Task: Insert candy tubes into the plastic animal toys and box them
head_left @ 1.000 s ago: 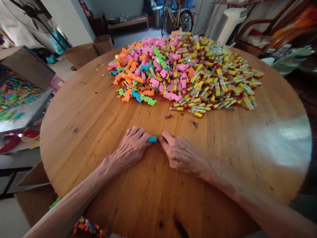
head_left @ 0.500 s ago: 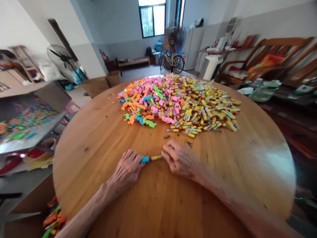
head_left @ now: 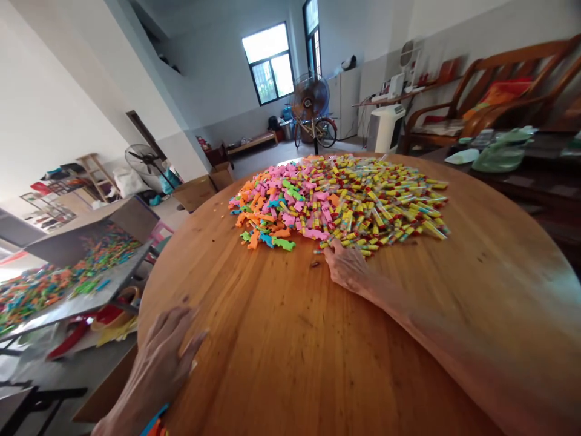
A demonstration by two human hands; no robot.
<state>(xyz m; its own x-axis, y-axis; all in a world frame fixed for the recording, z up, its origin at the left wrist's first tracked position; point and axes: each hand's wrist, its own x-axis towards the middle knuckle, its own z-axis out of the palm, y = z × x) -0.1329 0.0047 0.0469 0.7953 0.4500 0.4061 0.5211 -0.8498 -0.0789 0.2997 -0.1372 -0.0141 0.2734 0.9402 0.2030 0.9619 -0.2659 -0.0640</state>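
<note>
My left hand (head_left: 170, 345) is over the table's left edge, its fingers apart and slightly blurred, with nothing seen in them. Below its wrist, blue and orange pieces show at the bottom of the view. My right hand (head_left: 345, 266) reaches to the front of the pile, fingers bent at the yellow-labelled tubes (head_left: 385, 209); its fingertips are partly hidden, and what they pinch is too small to make out. Left of the tubes, pink, orange, green and blue plastic pieces (head_left: 272, 206) lie heaped on the round wooden table (head_left: 272, 339).
At the left, a box of colourful pieces (head_left: 59, 272) rests on a grey table. Cartons (head_left: 195, 192) stand behind the round table. Beyond it are a standing fan (head_left: 311, 100) and a bicycle (head_left: 325, 132). A wooden chair (head_left: 436, 127) is at the right.
My left hand has moved left to the table edge and opened; the blue piece with its yellow tube is gone from between my hands. My right hand has moved forward to the pile. The view has shifted.
</note>
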